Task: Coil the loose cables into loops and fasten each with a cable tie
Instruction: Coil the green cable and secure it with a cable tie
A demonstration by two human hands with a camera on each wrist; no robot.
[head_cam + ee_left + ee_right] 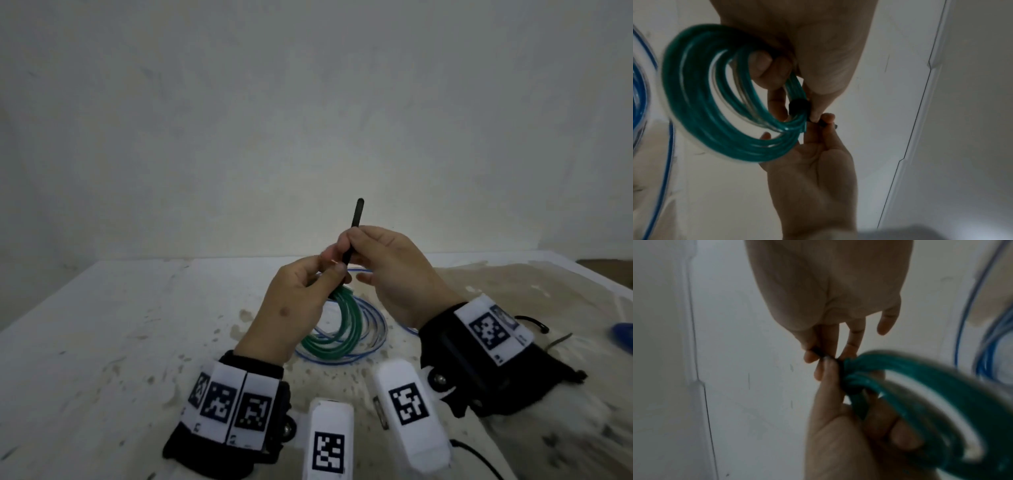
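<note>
Presently, item one: right hand (394, 274), thumb and forefinger pinching the free tail of a black cable tie (356, 219), which stands up past the fingertips; remaining fingers loosely spread. Item two: left hand (291, 315), fingers curled through the green cable coil (329, 329), thumb pressing the bundled strands just beside the right fingertips. In the left wrist view the tie's black band (797, 105) wraps the strands directly at the left thumb tip. Item three: blue cable (370, 329), loosely looped on the table (102, 342) under the hands, untied.

Handling note, as judgement: the tie is being cinched. Keep the left thumb hard against the band so strands stay gathered; draw the tail straight away from the head, not sideways. Strands slipping out of the bundle look the likeliest fault; whether the lock has caught cannot be told.
</note>
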